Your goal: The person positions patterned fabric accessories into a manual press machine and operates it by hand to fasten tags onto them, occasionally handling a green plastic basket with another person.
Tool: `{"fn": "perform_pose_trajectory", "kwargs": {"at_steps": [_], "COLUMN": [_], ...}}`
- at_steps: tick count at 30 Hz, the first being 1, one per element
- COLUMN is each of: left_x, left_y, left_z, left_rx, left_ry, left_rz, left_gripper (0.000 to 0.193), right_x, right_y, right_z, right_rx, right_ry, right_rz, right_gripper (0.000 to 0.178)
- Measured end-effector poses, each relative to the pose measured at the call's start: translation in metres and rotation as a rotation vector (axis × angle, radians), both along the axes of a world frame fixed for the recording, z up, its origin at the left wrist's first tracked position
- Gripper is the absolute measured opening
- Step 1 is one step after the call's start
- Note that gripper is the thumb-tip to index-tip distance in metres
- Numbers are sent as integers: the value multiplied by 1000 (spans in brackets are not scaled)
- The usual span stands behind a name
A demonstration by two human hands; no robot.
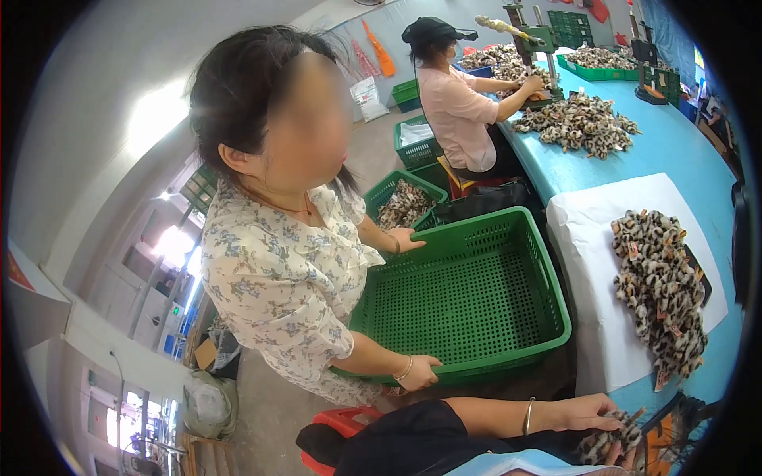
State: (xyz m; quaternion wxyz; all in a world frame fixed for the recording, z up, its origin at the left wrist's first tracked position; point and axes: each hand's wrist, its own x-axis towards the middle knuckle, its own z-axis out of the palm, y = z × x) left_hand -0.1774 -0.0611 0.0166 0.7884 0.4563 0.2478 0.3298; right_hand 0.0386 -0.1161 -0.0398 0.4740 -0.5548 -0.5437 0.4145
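At the lower right edge, my left hand (586, 412), with a bangle on its wrist, curls its fingers over a small black-and-white spotted plush piece (597, 446). My right hand (622, 458) shows only in part below it, its fingers closed against the same piece. An orange-and-dark object (657, 444) lies just right of my hands, its kind unclear. Beyond them, a heap of similar spotted plush pieces (660, 293), some with small tags, lies on white sheeting (586, 230) and the blue table (548, 170).
Close on my left, a standing person (278, 278) grips an empty green perforated crate (464, 365) beside the table. Farther off, a seated person (460, 111) works at a green hand press (540, 40). Another plush heap (579, 125) and a filled crate (403, 198) are nearby.
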Motion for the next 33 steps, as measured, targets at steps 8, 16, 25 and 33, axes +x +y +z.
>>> {"fn": "perform_pose_trajectory", "kwargs": {"at_steps": [8,16,25,33], "left_x": [0,3,4,3], "left_y": [-1,-1,-2,-3], "left_z": [0,-4,-1,4], "left_rx": [-9,-53,-19,-21], "left_ry": [15,-16,-3,1], "left_rz": [-20,-34,-19,-33], "left_gripper": [30,30,31,32], "right_x": [-17,-31,-40,-41], "right_y": [-3,-7,-12,-14], "right_z": [27,54,74,86], "right_rx": [-13,-28,-43,-58], "right_ry": [-13,-24,-37,-52], "right_rz": [-11,-18,-30,-39], "right_gripper": [36,33,30,27]}}
